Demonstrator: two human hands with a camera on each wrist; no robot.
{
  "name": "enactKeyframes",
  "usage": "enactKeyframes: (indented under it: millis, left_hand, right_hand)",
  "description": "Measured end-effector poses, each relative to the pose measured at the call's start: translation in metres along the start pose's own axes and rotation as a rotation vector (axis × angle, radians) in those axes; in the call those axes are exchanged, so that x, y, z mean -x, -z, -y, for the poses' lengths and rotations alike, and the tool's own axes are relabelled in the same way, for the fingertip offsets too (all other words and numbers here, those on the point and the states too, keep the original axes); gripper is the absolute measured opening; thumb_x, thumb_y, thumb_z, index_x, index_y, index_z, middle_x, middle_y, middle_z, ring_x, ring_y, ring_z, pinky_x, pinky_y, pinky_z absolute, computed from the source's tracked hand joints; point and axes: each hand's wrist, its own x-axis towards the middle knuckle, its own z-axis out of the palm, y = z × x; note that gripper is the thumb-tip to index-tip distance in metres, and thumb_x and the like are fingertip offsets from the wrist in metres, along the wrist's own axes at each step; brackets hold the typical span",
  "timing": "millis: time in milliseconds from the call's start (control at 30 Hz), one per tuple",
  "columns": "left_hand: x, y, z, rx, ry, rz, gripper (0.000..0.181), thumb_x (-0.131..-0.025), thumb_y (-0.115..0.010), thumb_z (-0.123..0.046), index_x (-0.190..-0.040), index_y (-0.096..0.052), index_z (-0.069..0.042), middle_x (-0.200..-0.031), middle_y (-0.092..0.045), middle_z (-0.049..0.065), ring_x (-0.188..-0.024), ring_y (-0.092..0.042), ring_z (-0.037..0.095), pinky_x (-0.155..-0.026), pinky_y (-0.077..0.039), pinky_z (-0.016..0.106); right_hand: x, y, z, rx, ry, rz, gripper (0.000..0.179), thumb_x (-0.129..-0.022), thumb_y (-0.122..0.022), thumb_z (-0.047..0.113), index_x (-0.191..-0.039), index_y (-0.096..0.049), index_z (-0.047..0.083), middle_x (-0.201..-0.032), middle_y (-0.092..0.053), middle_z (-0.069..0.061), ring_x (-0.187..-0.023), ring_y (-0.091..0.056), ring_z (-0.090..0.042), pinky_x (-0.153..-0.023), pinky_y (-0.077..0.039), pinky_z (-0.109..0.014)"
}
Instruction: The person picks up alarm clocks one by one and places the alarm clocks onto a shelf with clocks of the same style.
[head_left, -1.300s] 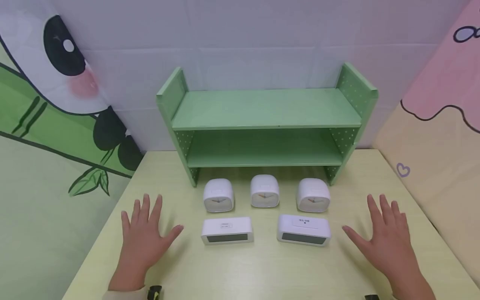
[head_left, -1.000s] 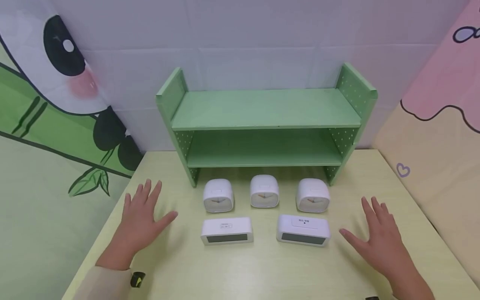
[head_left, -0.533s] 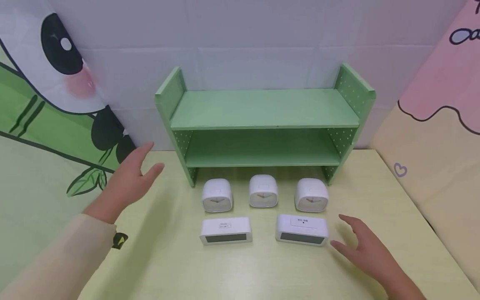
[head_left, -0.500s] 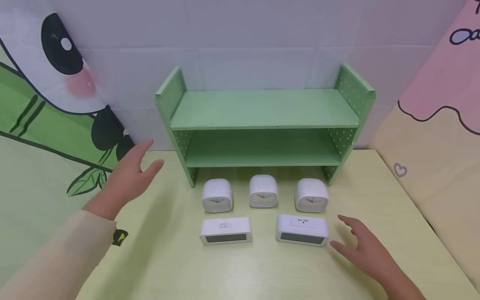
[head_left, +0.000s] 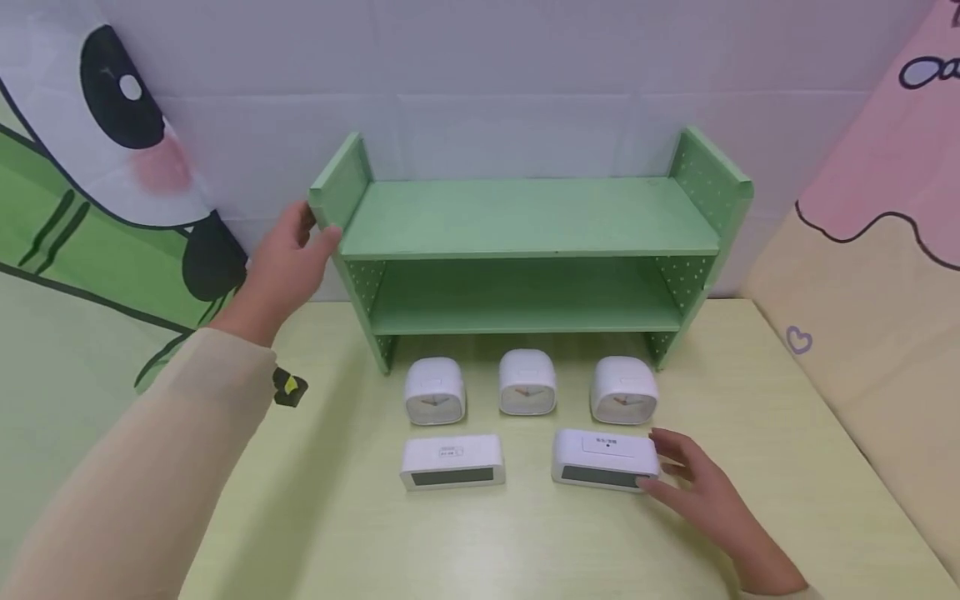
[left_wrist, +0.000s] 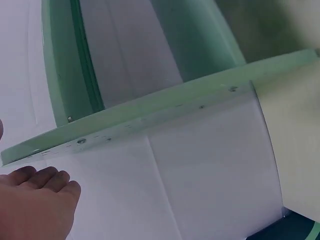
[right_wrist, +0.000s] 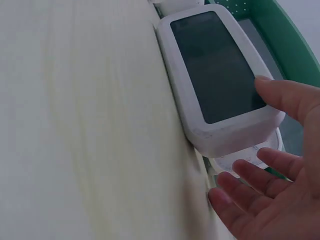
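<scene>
My left hand (head_left: 281,267) is at the left side panel of a green shelf (head_left: 532,217), thumb at the front edge and fingers on the outer side. In the left wrist view a slight gap shows between the fingertips and the side panel (left_wrist: 150,102). My right hand (head_left: 701,492) reaches round the right end of a white digital clock (head_left: 603,454) with a dark screen. Its thumb lies over the screen's end in the right wrist view, where the other fingers (right_wrist: 245,195) are spread apart from the clock (right_wrist: 217,65). The clock rests on the table.
A second white digital clock (head_left: 453,462) stands to the left. Behind are three rounded white analog clocks, the left one (head_left: 436,392), the middle one (head_left: 528,382) and the right one (head_left: 624,390). All are on the pale table (head_left: 480,550), before the shelf. Patterned cloth (head_left: 510,75) hangs behind.
My left hand has moved from above the table's left side forward and up to the shelf's left panel. My right hand has shifted left to the right digital clock, with thumb and fingers drawing around its end.
</scene>
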Motion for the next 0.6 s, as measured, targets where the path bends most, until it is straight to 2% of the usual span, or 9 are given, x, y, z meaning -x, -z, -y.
enactKeyframes:
  millis: [133, 233, 400, 467, 600]
  left_hand:
    - [-0.021, -0.004, -0.005, 0.113, 0.013, -0.027, 0.068, -0.107, -0.044, -0.045, -0.166, -0.016, -0.023, -0.166, -0.029, 0.004, -0.149, -0.029, 0.022, -0.119, -0.026, 0.048]
    - [-0.032, -0.004, -0.008, 0.2, 0.013, -0.068, 0.067, -0.107, -0.046, -0.039, -0.166, -0.019, -0.023, -0.164, -0.033, 0.003, -0.142, -0.037, 0.019, -0.117, -0.032, 0.042]
    - [-0.041, -0.005, -0.009, 0.319, 0.025, -0.116, 0.069, -0.105, -0.05, -0.026, -0.166, -0.018, -0.02, -0.165, -0.03, 0.003, -0.14, -0.038, 0.018, -0.115, -0.034, 0.037]
    - [-0.044, -0.007, -0.01, 0.337, 0.058, -0.125, 0.069, -0.103, -0.049, -0.021, -0.166, -0.021, -0.024, -0.163, -0.033, 0.005, -0.136, -0.041, 0.021, -0.112, -0.038, 0.039]
    - [-0.05, -0.014, -0.014, 0.368, 0.123, -0.145, 0.073, -0.099, -0.046, -0.009, -0.163, -0.026, -0.037, -0.155, -0.038, 0.007, -0.122, -0.044, 0.022, -0.099, -0.044, 0.042]
  right_hand:
    - [-0.003, -0.004, -0.003, -0.083, -0.014, -0.014, 0.072, -0.09, -0.081, 0.019, -0.15, -0.045, 0.001, -0.145, -0.054, -0.024, -0.127, -0.057, -0.042, -0.099, -0.048, -0.026]
    - [-0.006, -0.007, -0.004, -0.131, -0.006, -0.019, 0.071, -0.089, -0.083, 0.016, -0.148, -0.047, 0.002, -0.145, -0.054, -0.022, -0.129, -0.056, -0.038, -0.098, -0.045, -0.018]
    - [-0.009, -0.009, -0.008, -0.204, 0.001, -0.005, 0.068, -0.088, -0.083, 0.012, -0.146, -0.05, 0.0, -0.143, -0.055, -0.023, -0.121, -0.059, -0.01, -0.096, -0.047, -0.018]
    - [-0.01, -0.009, -0.011, -0.22, -0.01, -0.001, 0.066, -0.089, -0.082, 0.012, -0.145, -0.05, -0.001, -0.142, -0.055, -0.025, -0.116, -0.058, 0.0, -0.095, -0.048, -0.018]
    - [-0.01, -0.009, -0.015, -0.243, -0.018, -0.006, 0.06, -0.089, -0.081, 0.01, -0.141, -0.053, -0.004, -0.137, -0.057, -0.027, -0.113, -0.058, 0.002, -0.093, -0.049, -0.018]
